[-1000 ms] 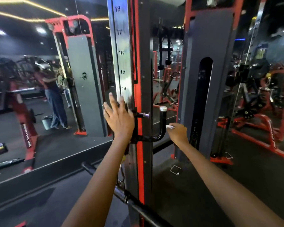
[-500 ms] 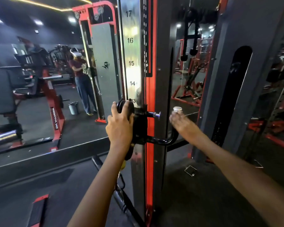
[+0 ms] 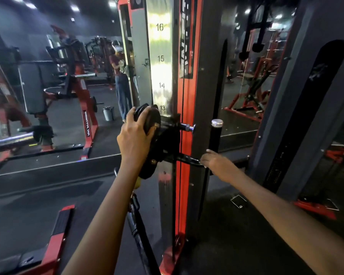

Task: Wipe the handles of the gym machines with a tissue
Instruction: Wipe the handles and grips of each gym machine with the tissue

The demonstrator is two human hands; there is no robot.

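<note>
Handle – black L-shaped bar with a chrome cap, sticking out of the carriage on the red-and-grey column. My right hand is curled over its lower bend; tissue not visible, can't tell if it's under the fingers. My left hand grips the black pulley – hands apart, either side of the column. Mirror to the left.

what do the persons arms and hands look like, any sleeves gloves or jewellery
Both forearms are bare right to the frame's edge: no sleeves show. The left hand and right hand wear no gloves, and no rings, watch or wristbands are visible.
</note>
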